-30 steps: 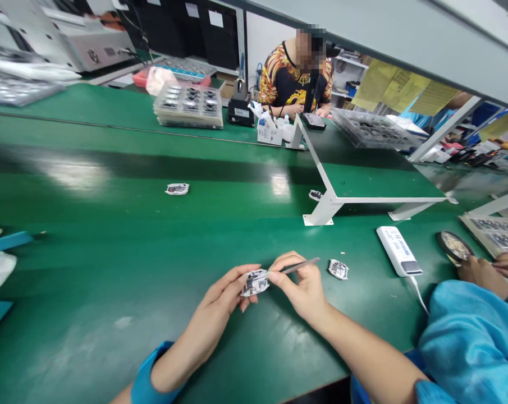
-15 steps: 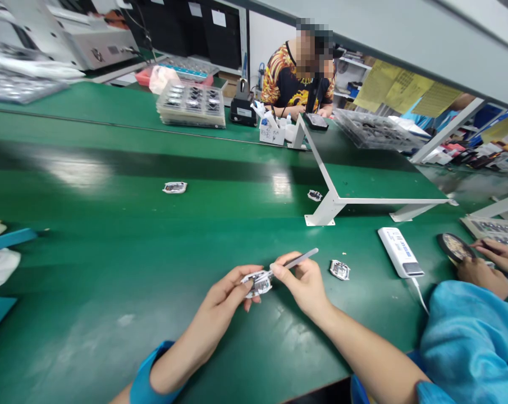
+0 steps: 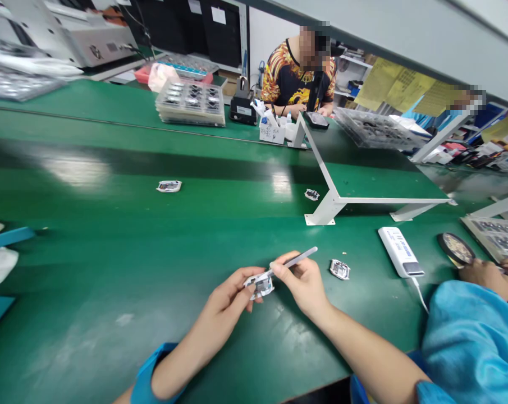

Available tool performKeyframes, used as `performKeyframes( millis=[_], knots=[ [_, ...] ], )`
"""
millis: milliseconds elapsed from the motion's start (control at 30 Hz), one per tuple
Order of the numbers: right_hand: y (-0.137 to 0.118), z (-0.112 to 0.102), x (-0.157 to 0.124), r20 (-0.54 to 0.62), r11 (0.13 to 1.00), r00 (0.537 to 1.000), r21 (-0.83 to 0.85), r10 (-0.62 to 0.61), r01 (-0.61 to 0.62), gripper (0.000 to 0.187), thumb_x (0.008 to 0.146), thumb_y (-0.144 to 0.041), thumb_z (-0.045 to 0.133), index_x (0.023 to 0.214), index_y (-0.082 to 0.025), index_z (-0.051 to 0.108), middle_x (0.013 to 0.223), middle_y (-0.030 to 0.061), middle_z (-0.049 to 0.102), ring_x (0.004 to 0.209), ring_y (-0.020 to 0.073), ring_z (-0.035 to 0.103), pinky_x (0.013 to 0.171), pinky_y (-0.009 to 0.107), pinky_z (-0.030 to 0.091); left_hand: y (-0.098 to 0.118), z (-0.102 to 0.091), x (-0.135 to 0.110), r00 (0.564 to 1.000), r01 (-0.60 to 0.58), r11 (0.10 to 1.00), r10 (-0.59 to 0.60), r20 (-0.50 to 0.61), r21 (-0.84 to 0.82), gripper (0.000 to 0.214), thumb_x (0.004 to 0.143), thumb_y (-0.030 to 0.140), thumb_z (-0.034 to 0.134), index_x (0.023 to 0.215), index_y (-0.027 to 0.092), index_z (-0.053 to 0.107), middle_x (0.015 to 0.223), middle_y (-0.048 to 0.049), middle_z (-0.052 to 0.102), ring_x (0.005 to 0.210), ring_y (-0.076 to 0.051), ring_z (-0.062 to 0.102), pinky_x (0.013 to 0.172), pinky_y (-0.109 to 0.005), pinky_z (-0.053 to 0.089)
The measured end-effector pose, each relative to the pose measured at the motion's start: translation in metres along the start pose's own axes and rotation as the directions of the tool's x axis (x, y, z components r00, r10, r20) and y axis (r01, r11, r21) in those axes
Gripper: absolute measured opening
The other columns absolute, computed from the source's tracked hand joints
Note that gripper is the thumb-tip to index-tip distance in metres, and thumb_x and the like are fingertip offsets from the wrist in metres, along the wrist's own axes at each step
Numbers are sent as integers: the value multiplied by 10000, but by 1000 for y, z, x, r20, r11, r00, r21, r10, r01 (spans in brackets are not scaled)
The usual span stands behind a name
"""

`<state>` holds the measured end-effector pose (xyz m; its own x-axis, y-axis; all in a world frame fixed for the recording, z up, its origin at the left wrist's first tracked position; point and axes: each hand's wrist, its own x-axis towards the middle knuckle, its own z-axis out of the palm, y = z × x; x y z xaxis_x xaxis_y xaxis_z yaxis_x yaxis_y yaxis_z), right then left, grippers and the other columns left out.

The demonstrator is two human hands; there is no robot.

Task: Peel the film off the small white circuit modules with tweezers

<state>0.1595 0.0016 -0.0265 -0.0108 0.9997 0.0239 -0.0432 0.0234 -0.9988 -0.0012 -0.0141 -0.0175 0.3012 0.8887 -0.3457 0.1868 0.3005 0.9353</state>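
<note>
Above the green bench, my left hand (image 3: 230, 294) is closed, its thumb and fingers pinching a small white watch-like casing (image 3: 262, 287) with circuit parts inside. My right hand (image 3: 300, 279) grips slim grey tweezers (image 3: 301, 257), whose inner end lies over the casing's upper edge. Whether that end touches a part is too small to tell. To the right of my right hand, a similar open casing (image 3: 340, 269) rests on the bench.
Two more casings (image 3: 169, 186) (image 3: 311, 194) lie farther back. A white-legged green stand (image 3: 380, 182) is at right, near a white corded device (image 3: 401, 252). A co-worker's hands (image 3: 487, 278) are at far right beside a round dark dish (image 3: 456, 248). Another person (image 3: 298, 76) sits opposite.
The held casing has shifted slightly right and tilted. Both casings farther back have slid a little left. The co-worker's hands at right have moved away from the round dish.
</note>
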Motion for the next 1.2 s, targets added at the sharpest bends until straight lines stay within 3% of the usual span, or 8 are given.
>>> performKeyframes(
  millis=[1200],
  knots=[
    [-2,-3,0,3,997,1000,-82,-11,12,203,752,-339,703,737,-144,648,689,20,651,651,131,589,644,245,464,-5,-2,0,1000,-22,996,21,19,86,486,814,484,403,1120,117,498,822,-27,579,679,-51,503,646,-144,437]
  ],
)
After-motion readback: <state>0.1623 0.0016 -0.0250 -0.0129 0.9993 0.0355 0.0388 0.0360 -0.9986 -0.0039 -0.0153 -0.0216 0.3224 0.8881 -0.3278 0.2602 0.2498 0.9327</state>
